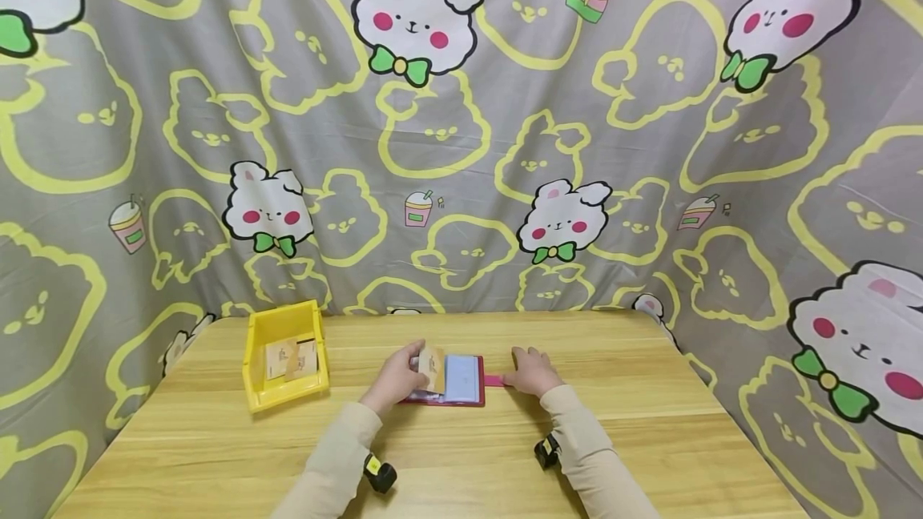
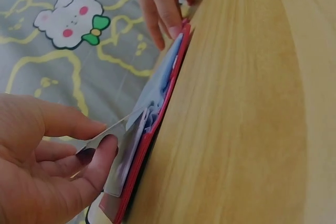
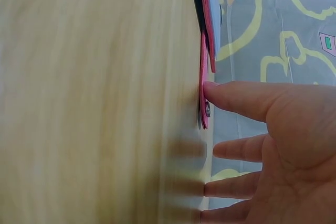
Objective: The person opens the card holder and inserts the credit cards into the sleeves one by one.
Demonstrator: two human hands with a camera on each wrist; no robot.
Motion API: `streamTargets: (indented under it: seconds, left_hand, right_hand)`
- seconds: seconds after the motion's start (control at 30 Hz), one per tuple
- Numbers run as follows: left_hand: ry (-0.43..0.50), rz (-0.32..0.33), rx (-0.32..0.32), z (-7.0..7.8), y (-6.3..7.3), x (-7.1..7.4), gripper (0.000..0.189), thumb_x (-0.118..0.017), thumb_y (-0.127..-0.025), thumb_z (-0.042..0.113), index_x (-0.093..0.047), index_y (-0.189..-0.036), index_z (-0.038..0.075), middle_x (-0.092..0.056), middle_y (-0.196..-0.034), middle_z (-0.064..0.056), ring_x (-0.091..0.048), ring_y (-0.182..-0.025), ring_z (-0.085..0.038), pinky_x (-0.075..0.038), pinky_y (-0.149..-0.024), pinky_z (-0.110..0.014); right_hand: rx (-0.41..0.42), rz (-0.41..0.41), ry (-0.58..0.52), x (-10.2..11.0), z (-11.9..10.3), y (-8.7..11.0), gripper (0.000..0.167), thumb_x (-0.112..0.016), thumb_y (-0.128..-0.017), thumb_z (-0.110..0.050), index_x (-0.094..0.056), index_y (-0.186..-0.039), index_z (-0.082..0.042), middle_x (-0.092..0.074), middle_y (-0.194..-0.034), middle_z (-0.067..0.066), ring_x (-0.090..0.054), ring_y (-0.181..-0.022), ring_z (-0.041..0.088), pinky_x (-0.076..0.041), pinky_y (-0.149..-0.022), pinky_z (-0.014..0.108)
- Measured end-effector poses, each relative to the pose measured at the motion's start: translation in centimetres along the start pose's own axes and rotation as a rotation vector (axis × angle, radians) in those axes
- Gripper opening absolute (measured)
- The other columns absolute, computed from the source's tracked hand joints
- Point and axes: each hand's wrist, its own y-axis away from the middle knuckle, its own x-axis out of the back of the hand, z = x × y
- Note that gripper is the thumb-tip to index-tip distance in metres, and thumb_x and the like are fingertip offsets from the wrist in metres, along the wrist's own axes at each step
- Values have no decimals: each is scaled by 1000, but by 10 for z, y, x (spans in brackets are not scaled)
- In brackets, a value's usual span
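A red card holder (image 1: 481,392) lies open on the table, its clear bluish sleeves (image 1: 463,379) facing up. My left hand (image 1: 395,377) pinches a tan printed card (image 1: 434,370) between thumb and fingers, over the holder's left half. In the left wrist view the card (image 2: 122,123) tilts up from the sleeves, close over them. At the right, a pink strap (image 1: 493,380) with a metal snap (image 3: 208,109) sticks out from the holder. The thumb of my right hand (image 1: 532,373) presses on this strap, while its other fingers reach straight down to the table.
To the left stands a yellow bin (image 1: 288,399) with several tan cards (image 1: 292,359) inside. A wooden table (image 1: 461,455) carries everything, and a grey patterned curtain (image 1: 461,279) hangs behind its back edge and along both sides. Black cameras are strapped to both wrists.
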Motion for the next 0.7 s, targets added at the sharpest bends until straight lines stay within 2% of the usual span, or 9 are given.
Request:
streamTargets:
  seconds: [0.1, 0.37, 0.57, 0.7]
  left_hand:
    - [-30, -2, -9, 1, 2, 0, 76, -65, -71, -12, -38, -143, -11, -54, -134, -31, -65, -100, -32, -58, -80, -34]
    - [-71, -14, 11, -2, 3, -4, 74, -71, -77, -4, -38, -143, -10, -49, -140, -30, -62, -111, -33, -56, -89, -37]
    - [-146, -4, -27, 0, 5, -7, 75, -75, -75, -3, -39, -140, -15, -57, -129, -32, -64, -107, -34, -55, -92, -42]
    - [-215, -1, -44, 2, 5, -8, 73, -77, -74, 1, -43, -136, -16, -62, -119, -29, -63, -101, -31, -53, -93, -46]
  right_hand:
    - [1, 1, 1, 1, 0, 1, 67, -71, -85, -32, -48, -139, 0, -42, -142, 33, -34, -133, 57, -35, -105, 68]
    - [-7, -9, -16, 2, -1, 2, 67, -70, -87, -31, -47, -141, 1, -40, -144, 34, -31, -135, 57, -32, -107, 67]
    - [-8, -11, -13, 4, -3, 4, 67, -70, -87, -31, -47, -140, 1, -41, -144, 33, -32, -135, 56, -33, -108, 67]
    - [-1, -7, -8, 5, -4, 5, 66, -70, -86, -30, -48, -139, 1, -42, -143, 34, -33, -134, 57, -34, -107, 66]
